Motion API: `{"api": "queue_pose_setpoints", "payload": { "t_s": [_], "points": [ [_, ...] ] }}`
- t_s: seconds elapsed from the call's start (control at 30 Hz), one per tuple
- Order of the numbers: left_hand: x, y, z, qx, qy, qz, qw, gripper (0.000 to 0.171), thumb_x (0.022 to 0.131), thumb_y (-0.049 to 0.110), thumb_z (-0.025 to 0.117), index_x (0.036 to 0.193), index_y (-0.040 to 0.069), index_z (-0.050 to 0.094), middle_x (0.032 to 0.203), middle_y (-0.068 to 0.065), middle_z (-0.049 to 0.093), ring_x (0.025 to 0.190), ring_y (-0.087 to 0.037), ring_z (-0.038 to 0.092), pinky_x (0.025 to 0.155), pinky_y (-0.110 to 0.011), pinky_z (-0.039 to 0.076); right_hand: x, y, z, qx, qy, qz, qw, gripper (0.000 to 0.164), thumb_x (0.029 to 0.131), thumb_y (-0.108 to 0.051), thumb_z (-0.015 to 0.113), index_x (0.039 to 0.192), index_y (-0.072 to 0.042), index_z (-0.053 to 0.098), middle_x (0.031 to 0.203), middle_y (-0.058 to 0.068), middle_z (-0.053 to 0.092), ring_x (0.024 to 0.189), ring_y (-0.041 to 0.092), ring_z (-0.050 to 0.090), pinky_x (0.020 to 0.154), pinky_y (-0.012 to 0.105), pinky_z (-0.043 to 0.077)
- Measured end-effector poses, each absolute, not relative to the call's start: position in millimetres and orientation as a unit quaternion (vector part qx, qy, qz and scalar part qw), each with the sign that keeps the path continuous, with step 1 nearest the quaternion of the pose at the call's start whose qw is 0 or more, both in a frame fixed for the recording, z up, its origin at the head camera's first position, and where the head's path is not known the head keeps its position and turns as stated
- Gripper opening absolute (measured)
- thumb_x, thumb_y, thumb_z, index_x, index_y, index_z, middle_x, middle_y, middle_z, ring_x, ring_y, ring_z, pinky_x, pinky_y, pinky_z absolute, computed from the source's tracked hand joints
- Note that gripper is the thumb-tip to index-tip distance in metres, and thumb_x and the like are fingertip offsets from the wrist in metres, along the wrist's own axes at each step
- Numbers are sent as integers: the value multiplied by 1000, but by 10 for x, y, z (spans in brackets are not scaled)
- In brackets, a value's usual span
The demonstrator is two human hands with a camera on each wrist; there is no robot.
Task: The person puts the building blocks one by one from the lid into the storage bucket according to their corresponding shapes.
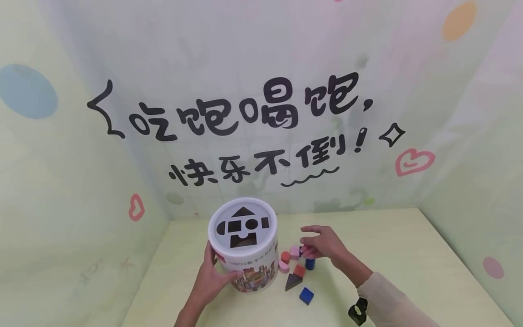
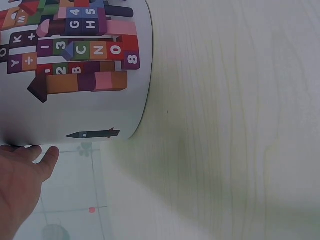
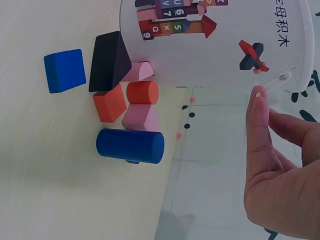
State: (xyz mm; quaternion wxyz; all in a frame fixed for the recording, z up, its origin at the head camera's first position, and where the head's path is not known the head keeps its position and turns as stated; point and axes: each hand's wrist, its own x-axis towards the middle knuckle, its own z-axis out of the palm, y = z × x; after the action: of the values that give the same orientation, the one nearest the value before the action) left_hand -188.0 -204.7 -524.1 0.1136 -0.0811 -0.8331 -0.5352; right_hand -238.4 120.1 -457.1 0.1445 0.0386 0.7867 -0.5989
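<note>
A white block bucket (image 1: 255, 274) with printed toy bricks on its side stands upright on the table, its lid (image 1: 243, 253) full of shaped holes. My left hand (image 1: 208, 279) grips its left side, thumb across the front; in the left wrist view some fingertips show at its edge. My right hand (image 1: 324, 243) hovers right of the bucket with nothing in it, fingers loosely extended. Below it lie a blue cylinder (image 3: 130, 145), a pink block (image 3: 141, 117), a red cylinder (image 3: 142, 92), a red block (image 3: 109, 103), a dark triangular block (image 3: 107, 62) and a blue block (image 3: 65, 70).
Another pink block (image 1: 283, 267) lies against the bucket's right side. The pale wood-grain table (image 1: 392, 272) is enclosed by printed curtain walls (image 1: 302, 54) at the back and both sides. A black band (image 1: 358, 311) shows by the right sleeve (image 1: 392, 302).
</note>
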Motion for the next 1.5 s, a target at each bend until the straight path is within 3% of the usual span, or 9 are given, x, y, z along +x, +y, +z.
{"api": "queue_pose_setpoints", "payload": {
  "t_s": [0.3, 0.7, 1.5],
  "points": [
    [-1843, -2049, -5283, -49, -844, -524, 102, 126, 59, 36, 93, 156, 18, 12, 157, -16, 29, 143, -41, 27, 110, -63, 31, -2316, 1273, -4811, 39, 786, -598, 151, 42, 91, -12, 67, 130, -1, 58, 69, 9, 68, 55, 18, 66, 56, 31, 61],
    [-1799, -2047, -5275, -63, -835, -537, 104, 123, 60, 29, 93, 155, 19, 14, 156, -14, 31, 143, -40, 27, 110, -64, 31, -2254, 1350, -5041, 57, 775, -605, 173, 47, 89, -6, 66, 134, 5, 53, 69, 9, 69, 54, 15, 66, 55, 31, 61],
    [-1865, -2035, -5256, -70, -834, -535, 115, 124, 61, 31, 92, 155, 19, 13, 157, -14, 29, 143, -41, 27, 110, -65, 30, -2277, 1350, -5332, 78, 775, -602, 177, 52, 87, -1, 67, 136, 6, 50, 68, 7, 69, 54, 14, 67, 53, 29, 60]
  ]
}}
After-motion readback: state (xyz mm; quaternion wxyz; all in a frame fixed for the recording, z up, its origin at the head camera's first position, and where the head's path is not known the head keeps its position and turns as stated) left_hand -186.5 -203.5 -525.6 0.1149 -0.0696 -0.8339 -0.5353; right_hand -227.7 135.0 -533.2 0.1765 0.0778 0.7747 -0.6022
